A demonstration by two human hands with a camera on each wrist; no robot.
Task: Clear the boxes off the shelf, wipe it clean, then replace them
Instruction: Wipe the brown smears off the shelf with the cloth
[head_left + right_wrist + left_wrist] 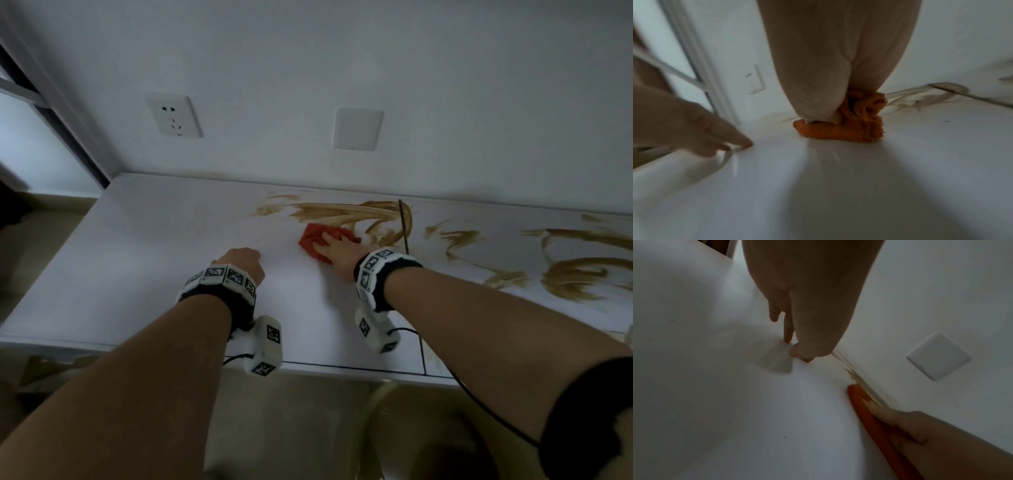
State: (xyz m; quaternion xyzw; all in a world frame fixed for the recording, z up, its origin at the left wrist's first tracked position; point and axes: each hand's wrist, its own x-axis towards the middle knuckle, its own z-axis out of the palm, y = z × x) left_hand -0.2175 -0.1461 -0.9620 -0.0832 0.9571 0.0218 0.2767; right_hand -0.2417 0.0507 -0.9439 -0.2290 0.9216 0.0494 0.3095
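Item: orange cloth (pixel 317 241), soft, bunched; I judge it best pressed flat mid-bundle. My right hand (pixel 337 251) presses it onto the shelf (pixel 137 257). My left hand (pixel 245 263) rests fingertips down, holding nothing

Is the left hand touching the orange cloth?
Apart. The head view shows the left hand resting on the bare white shelf, with open shelf between it and the orange cloth under the right hand.

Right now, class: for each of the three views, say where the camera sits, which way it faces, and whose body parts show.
Head: above, facing down at the white shelf; both forearms show.
Left wrist: along the left hand, fingertips on the shelf.
Right wrist: along the right hand, pressing the orange cloth.
Shared: all three show the cloth and both hands.
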